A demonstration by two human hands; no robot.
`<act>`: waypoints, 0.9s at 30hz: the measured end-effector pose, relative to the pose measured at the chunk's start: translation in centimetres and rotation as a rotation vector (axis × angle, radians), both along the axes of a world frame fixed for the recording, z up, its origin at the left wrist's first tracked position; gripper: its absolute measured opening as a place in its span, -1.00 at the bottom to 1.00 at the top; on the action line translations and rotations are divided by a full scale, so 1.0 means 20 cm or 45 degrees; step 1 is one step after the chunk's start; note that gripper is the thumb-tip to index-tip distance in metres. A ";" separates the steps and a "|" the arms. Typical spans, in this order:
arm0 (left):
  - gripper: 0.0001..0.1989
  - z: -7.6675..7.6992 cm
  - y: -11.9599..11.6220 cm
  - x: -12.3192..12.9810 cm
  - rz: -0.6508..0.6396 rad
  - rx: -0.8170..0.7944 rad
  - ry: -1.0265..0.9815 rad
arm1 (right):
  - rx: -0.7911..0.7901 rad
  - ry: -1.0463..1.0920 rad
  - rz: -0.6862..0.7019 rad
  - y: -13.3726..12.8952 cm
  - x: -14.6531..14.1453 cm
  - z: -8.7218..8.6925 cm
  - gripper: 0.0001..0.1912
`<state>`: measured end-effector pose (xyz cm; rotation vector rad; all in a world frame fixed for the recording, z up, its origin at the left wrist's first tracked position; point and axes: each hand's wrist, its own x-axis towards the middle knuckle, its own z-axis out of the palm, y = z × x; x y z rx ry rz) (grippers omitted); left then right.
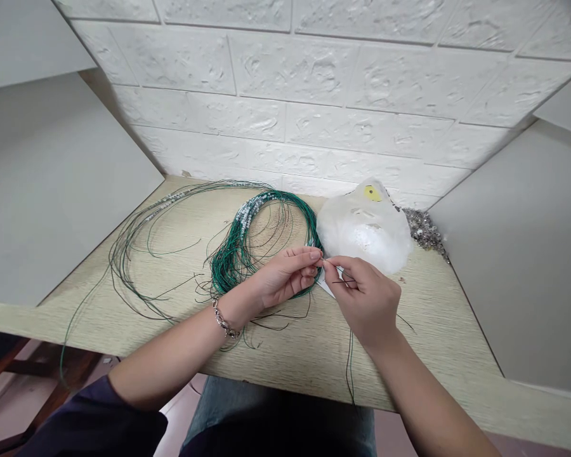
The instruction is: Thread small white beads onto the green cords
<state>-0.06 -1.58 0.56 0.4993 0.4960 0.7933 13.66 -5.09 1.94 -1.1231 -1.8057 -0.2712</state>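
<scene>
My left hand (pixel 292 273), a chain bracelet at its wrist, is closed in a pinch at the middle of the table. Its fingertips meet those of my right hand (pixel 364 292), also pinched, on thin wire. A dark wire end crosses my right palm, and thin green and dark wires (pixel 350 368) hang below that hand. Just behind and left of my hands lies a thick coil of green wires (pixel 228 260) with small white pieces on it. Whatever sits between the fingertips is too small to make out.
A looser wire bundle (pixel 118 254) spreads at left. A white translucent bag (pixel 364 228) with a yellow mark lies behind my right hand, beside a greyish heap (pixel 426 231). White brick wall and side panels enclose the pale table (pixel 438 343).
</scene>
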 end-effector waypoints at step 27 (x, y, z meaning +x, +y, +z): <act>-0.87 0.01 0.01 0.00 -0.035 0.129 0.181 | 0.000 0.005 -0.025 0.01 0.00 -0.01 -0.93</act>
